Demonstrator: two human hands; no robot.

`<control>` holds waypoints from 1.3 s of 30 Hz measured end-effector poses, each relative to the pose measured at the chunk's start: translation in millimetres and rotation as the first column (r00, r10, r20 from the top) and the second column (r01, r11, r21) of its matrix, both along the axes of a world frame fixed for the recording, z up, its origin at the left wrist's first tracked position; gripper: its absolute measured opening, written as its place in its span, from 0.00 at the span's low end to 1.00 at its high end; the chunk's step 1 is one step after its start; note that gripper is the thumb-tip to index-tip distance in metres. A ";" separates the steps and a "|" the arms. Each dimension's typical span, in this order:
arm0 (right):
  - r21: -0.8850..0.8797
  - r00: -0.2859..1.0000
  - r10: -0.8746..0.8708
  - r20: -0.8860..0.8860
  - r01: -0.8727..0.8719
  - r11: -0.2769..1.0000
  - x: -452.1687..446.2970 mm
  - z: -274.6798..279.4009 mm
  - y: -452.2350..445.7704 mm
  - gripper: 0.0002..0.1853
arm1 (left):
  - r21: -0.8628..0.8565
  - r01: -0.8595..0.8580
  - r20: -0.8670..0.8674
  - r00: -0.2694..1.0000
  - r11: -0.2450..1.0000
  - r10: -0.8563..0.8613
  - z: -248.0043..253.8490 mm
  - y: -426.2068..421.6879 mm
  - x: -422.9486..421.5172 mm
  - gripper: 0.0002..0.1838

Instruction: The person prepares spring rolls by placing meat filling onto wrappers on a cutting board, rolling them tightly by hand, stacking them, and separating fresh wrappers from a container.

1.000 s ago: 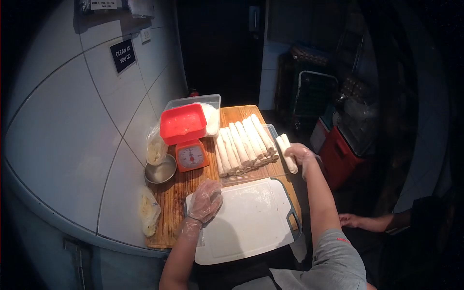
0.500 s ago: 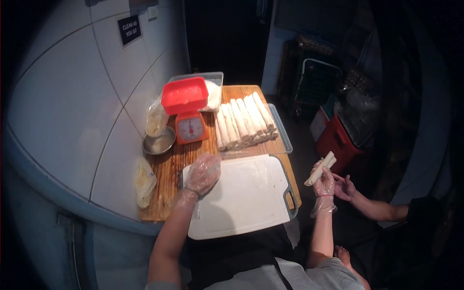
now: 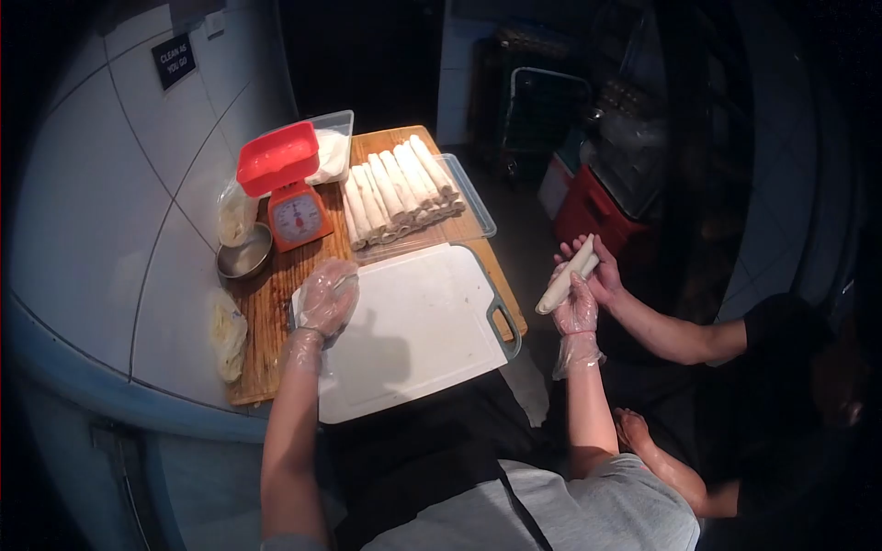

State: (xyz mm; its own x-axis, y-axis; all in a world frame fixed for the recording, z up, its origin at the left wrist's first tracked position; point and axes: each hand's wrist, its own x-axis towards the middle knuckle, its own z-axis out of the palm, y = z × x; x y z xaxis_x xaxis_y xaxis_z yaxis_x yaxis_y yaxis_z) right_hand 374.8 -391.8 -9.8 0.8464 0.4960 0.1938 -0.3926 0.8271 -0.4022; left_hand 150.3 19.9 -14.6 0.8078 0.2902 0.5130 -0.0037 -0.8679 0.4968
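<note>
My right hand (image 3: 576,308), in a clear plastic glove, holds a long white roll (image 3: 567,275) that looks like an uncooked spring roll. It is off to the right of the table, tilted up. Another person's bare hand (image 3: 606,271) is right behind the roll, with fingers spread and apparently touching its upper end. My left hand (image 3: 329,296), gloved too, rests on the left corner of the white cutting board (image 3: 413,321). Its fingers look loosely bent, with nothing visible in them.
Similar rolls (image 3: 395,184) lie stacked on a clear plastic lid (image 3: 473,207). An orange kitchen scale (image 3: 299,219) carries a red tray (image 3: 278,156). A metal bowl (image 3: 246,255) and plastic bags (image 3: 228,335) line the wall side. A red crate (image 3: 593,216) stands on the floor.
The view has shifted, so the table appears further left. The other person's hand has moved up from beside my right wrist to the roll. My left hand stays on the board's corner.
</note>
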 end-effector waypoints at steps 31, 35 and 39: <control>-0.279 -0.021 0.734 0.678 0.918 0.283 -89.3 14.4 140.1 0.33 | 0.033 0.004 0.010 1.000 0.999 -0.004 -8.4 1.1 1.9 0.19; -0.261 -0.029 0.701 0.713 0.917 0.303 -87.4 10.7 137.9 0.30 | 0.189 -0.284 0.131 0.956 0.940 0.263 18.6 -3.8 -26.9 0.21; -0.259 -0.025 0.684 0.729 0.915 0.310 -86.0 7.2 137.5 0.30 | 0.237 -0.720 0.117 0.688 0.653 0.716 80.5 -10.3 -106.6 0.26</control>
